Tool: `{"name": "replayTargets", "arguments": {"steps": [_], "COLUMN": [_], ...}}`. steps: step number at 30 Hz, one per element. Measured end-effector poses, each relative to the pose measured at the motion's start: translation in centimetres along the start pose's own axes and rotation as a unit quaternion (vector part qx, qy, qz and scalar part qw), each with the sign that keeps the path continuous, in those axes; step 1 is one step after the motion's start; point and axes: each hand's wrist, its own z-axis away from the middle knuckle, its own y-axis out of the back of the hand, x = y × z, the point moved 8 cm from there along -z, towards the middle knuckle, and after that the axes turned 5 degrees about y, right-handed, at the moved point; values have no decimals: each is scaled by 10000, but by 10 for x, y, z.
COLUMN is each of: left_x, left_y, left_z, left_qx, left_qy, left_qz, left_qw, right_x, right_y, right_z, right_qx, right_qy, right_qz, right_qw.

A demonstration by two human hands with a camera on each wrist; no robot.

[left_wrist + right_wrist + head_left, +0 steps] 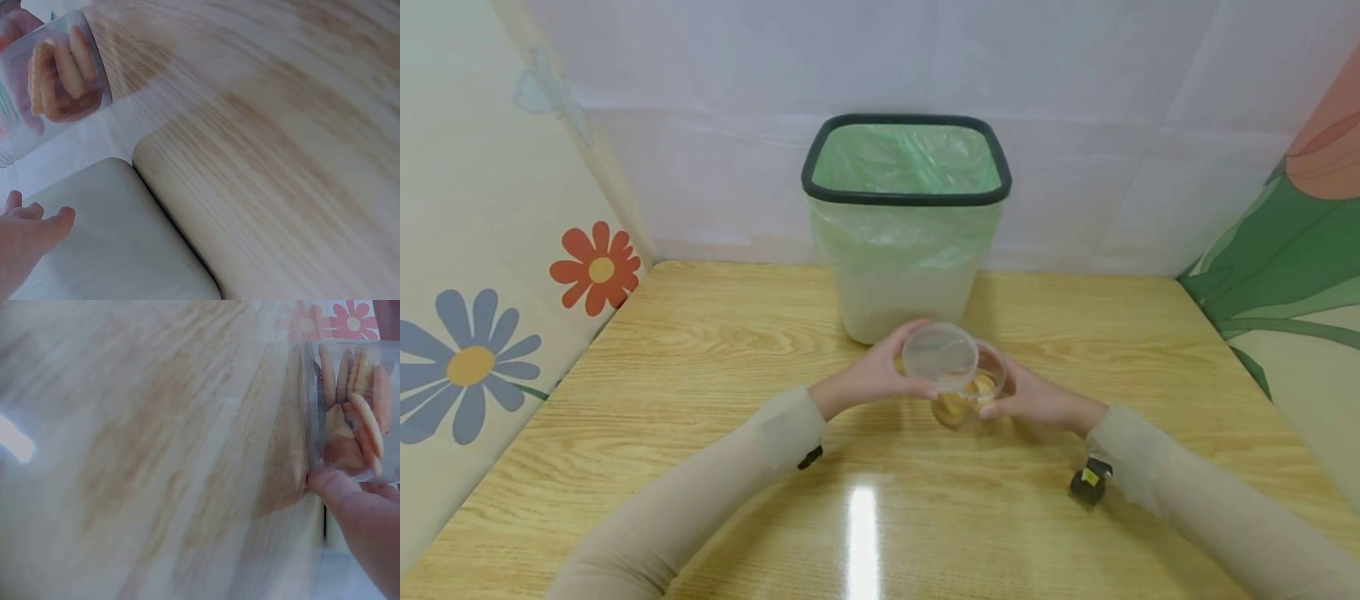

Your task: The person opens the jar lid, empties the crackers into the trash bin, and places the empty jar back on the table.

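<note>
Item: clear plastic jar (967, 392) of biscuits (353, 412), just in front of the bin (906, 225), above the surface (700, 350). My right hand (1037, 400) wraps its wall; my left hand (868, 375) pinches the lid (940, 357). I judge it light, smooth, slightly squashy; hold mid-wall.

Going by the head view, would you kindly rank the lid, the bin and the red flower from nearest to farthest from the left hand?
1. Lid: held in the left hand, just left of the cookie jar.
2. Bin: standing on the table straight behind the hands.
3. Red flower: on the left wall, beyond the table's far-left corner.
</note>
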Motion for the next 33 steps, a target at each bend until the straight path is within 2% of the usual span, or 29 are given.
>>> {"name": "replayTargets", "arguments": {"steps": [8,18,33], "left_x": [-2,-7,-15], "left_y": [2,4,10], "left_z": [3,7,18], "left_qx": [-5,17,35], "left_qy": [-22,136,369], "left_qz": [-61,9,-25], "left_qw": [10000,9999,9993], "right_x": [-1,-2,2], "right_y": [-1,-1,0], "right_z": [-1,-1,1], "right_qx": [-93,-141,-35], "right_qy": [156,266,-87], "right_qz": [-26,-91,25], "right_qw": [9998,9995,10000]}}
